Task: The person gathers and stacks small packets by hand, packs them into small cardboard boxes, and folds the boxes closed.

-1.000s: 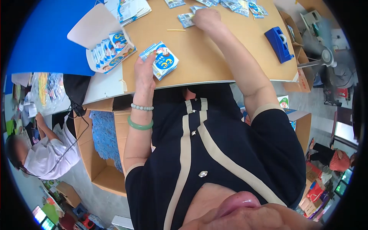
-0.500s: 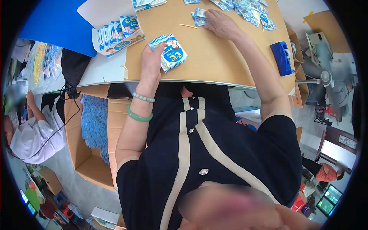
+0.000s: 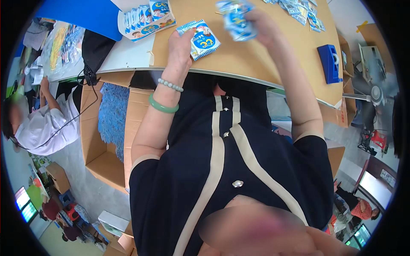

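My left hand (image 3: 180,48) holds a small stack of blue-and-white packets (image 3: 204,39) by its left side, thumb on top, over the tan tabletop (image 3: 273,64). To the right, my right hand (image 3: 265,27) grips more blue-and-white packets (image 3: 239,21), smeared by motion, raised above the table. Up and left of my left hand, an open white box (image 3: 149,29) holds a row of upright packets (image 3: 141,16). Loose packets (image 3: 299,10) lie in a pile at the table's far right.
A blue tape dispenser (image 3: 329,64) stands at the right edge. Left are a blue surface (image 3: 85,15) and a clear bag (image 3: 64,47). Below the table, an open carton (image 3: 100,158) holds blue material (image 3: 113,115). A person in white (image 3: 53,123) is at far left.
My right hand has lifted packets from the table and moved nearer the stack in my left hand. My left hand still holds its stack. The whole view has shifted.
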`<act>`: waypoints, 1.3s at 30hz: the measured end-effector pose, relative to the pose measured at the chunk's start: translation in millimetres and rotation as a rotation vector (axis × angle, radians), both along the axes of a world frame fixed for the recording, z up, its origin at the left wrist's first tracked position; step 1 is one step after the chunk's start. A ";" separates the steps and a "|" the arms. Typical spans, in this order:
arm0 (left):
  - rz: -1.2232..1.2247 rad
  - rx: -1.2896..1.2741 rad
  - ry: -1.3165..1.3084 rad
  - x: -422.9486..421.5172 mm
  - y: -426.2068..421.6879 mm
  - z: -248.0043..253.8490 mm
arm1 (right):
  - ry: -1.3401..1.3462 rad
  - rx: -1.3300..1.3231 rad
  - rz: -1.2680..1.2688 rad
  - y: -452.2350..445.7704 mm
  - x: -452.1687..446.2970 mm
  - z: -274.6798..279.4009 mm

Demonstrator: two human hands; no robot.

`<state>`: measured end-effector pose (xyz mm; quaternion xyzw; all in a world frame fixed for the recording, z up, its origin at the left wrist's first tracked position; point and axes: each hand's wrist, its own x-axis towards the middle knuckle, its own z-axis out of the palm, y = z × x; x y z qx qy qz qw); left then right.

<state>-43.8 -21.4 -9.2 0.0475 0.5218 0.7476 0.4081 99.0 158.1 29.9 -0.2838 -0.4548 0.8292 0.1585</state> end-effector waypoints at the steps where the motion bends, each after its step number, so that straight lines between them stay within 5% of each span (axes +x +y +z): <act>1: -0.012 -0.003 -0.002 2.1 1.7 -3.0 | 0.012 0.050 0.017 -21.6 -10.7 -9.5; 4: 0.092 0.056 0.284 2.6 7.4 -15.9 | -0.014 0.113 0.014 -69.7 -36.3 -37.7; 8: 0.123 0.101 0.251 -6.3 -2.0 -25.4 | -0.151 0.467 -0.149 -95.1 -54.9 -40.3; 17: 0.066 -0.034 0.434 -10.8 -0.4 -6.3 | -0.134 0.744 -0.169 -99.4 -74.3 -59.4; 21: 0.027 -0.086 0.473 -33.2 -0.5 -14.5 | -0.110 1.069 -0.295 -94.3 -43.3 -55.0; 24: -0.083 -0.254 0.738 -45.7 4.2 -15.6 | -0.136 1.519 0.004 -106.3 -17.5 -29.3; 29: -0.223 -0.184 0.728 -44.3 17.2 -11.1 | -0.208 1.620 0.139 -92.8 -15.7 -34.2; 32: -0.240 -0.002 0.312 -46.1 17.5 -4.4 | -0.290 1.744 0.174 -93.3 -19.4 -42.9; 37: -0.161 -0.088 0.375 -36.0 17.7 -4.4 | -0.282 1.793 0.030 -104.3 -19.3 -55.2; 39: -0.130 -0.278 0.718 -28.5 16.8 -7.9 | -0.284 1.731 0.019 -103.4 -19.2 -56.2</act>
